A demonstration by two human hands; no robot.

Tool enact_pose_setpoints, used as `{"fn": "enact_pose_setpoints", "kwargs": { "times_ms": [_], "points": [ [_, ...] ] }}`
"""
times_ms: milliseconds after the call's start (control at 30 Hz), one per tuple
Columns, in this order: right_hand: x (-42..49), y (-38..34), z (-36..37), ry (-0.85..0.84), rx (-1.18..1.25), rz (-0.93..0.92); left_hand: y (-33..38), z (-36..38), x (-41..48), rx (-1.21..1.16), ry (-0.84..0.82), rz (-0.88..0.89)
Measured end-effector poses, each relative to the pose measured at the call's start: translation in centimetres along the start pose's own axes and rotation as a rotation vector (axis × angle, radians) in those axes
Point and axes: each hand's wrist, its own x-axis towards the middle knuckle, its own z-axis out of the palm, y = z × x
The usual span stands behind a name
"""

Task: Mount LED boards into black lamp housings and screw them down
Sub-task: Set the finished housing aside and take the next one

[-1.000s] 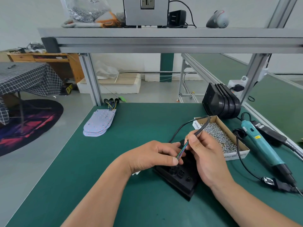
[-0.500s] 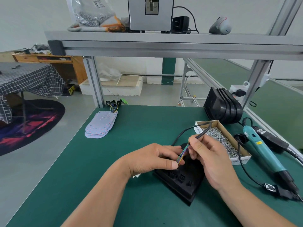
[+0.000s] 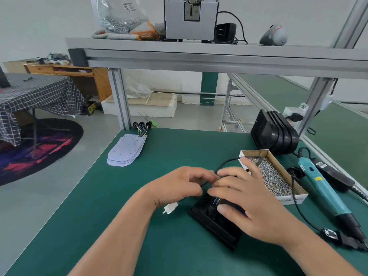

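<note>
A black lamp housing (image 3: 216, 226) lies on the green bench in front of me. My right hand (image 3: 247, 202) lies over it with fingers stretched out and the thumb resting on its top. Coloured wires (image 3: 217, 200) show just under the right fingers. My left hand (image 3: 179, 186) sits left of the housing with fingers curled, pinching the black cable (image 3: 225, 163) that loops back toward the screw box. A white connector (image 3: 170, 208) pokes out below the left hand. Both hands are motion-blurred. A stack of LED boards (image 3: 127, 150) with wire tails lies at the far left.
A cardboard box of screws (image 3: 278, 176) stands right of my hands. A teal electric screwdriver (image 3: 326, 192) with its cord lies at the right edge. Several black housings (image 3: 274, 132) are stacked at the back right. An aluminium frame shelf (image 3: 199, 54) spans overhead.
My right hand let go of the raised cable, dropped and spread its fingers over the housing. The cable end went down toward the housing. The white connector came into view under my left hand.
</note>
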Motion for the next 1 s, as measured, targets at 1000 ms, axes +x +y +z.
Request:
{"fn": "enact_pose_setpoints", "kwargs": {
  "times_ms": [1000],
  "points": [
    [0.5, -0.7, -1.2, -0.258, 0.033, 0.046, 0.2, -1.2, -1.2, 0.434, -0.187, -0.183]
  ]
}}
